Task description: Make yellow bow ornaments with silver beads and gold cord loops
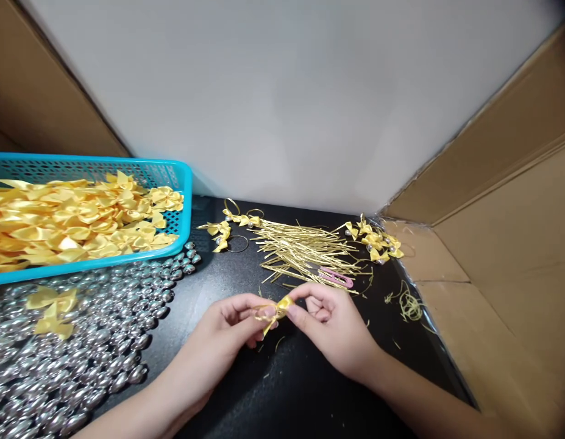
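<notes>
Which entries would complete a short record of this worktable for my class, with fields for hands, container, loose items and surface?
Left hand: pinching a small glossy yellow ribbon bow
Right hand: pinching the same bow
Container: turquoise perforated plastic basket, holding many yellow ribbon bows
Loose, picture left: shiny silver oval beads
Loose, centre: thin gold metallic strips, a slim pink object among them
Loose, picture right: tangled yellowish thread
Surface: black tabletop

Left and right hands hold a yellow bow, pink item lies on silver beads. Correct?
No: the pink item lies on the gold strips, as the head view shows; the silver beads lie to the left. The left hand and right hand do hold the yellow bow.
</notes>
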A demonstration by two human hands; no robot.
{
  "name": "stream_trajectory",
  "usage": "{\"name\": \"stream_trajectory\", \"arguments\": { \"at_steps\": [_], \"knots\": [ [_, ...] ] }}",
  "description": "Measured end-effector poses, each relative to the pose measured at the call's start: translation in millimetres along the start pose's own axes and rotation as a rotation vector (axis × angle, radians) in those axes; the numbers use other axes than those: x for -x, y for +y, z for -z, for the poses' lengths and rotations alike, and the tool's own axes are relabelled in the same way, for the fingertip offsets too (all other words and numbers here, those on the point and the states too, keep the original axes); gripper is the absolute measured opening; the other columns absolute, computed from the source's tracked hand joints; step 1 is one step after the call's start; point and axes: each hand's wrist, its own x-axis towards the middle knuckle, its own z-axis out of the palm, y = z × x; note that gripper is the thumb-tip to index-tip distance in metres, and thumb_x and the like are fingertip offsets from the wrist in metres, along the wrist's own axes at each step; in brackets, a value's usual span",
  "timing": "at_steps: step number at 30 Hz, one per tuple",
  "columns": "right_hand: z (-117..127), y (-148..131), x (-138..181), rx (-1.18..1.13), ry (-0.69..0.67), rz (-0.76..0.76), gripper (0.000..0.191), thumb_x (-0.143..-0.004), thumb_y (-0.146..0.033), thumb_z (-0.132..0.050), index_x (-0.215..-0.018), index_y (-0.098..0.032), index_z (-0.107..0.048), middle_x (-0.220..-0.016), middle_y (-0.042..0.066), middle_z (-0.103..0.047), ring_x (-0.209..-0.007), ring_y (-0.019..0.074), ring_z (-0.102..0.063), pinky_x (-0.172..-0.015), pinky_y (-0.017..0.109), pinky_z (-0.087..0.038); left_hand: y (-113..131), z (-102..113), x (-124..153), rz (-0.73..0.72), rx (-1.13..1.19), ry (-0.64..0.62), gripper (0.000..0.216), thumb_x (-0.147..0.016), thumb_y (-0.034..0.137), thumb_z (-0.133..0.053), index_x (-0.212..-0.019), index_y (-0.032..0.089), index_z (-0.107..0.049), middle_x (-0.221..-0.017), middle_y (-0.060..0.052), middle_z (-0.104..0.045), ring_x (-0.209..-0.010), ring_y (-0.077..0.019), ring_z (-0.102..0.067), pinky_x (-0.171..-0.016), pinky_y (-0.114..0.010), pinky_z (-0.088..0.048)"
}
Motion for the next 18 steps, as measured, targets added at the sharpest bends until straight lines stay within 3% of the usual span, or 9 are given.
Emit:
{"name": "stream_trajectory", "arguments": {
  "at_steps": [6, 10, 18],
  "knots": [
    [-8.7, 9.1, -0.2, -0.003, -0.007, -0.040, 0.015, -0.077, -0.028, -0.062, -0.070, -0.015, -0.063, -0.049, -0.010, -0.024, -0.046, 0.0071, -0.021, -0.043, 0.023, -0.016, 8.6, 13.0, -9.1, -0.190, -0.307, 0.120, 0.030, -0.076, 0.045, -0.063, -0.079, 0.016, -0.071, -0.068, -0.001, -0.068, -0.061, -0.0148, -0.054, -0.058, -0.024, -0.038],
    [-9.8, 7.4, -0.6, -0.004, -0.043, -0.020, 0.011, -0.078, -0.023, -0.061, -0.069, -0.016, -0.061, -0.050, -0.010, -0.024, -0.047, 0.0074, -0.021, -0.044, 0.023, -0.017, 22.9, 37.4, -30.0, -0.332, -0.927, 0.294, 0.034, -0.084, 0.043, -0.048, -0.084, 0.017, -0.070, -0.071, -0.003, -0.070, -0.064, -0.0191, -0.059, -0.059, -0.027, -0.040],
    [-10.5, 5.3, 2.9, 0.021, -0.078, 0.054, 0.012, -0.078, -0.023, -0.060, -0.068, -0.017, -0.058, -0.051, -0.010, -0.025, -0.047, 0.0079, -0.024, -0.046, 0.024, -0.019, 44.2, 62.9, -66.8, -0.317, -1.228, 0.350, 0.028, -0.080, 0.034, -0.049, -0.068, 0.016, -0.068, -0.067, -0.007, -0.071, -0.064, -0.0219, -0.063, -0.059, -0.029, -0.039]
  ]
}}
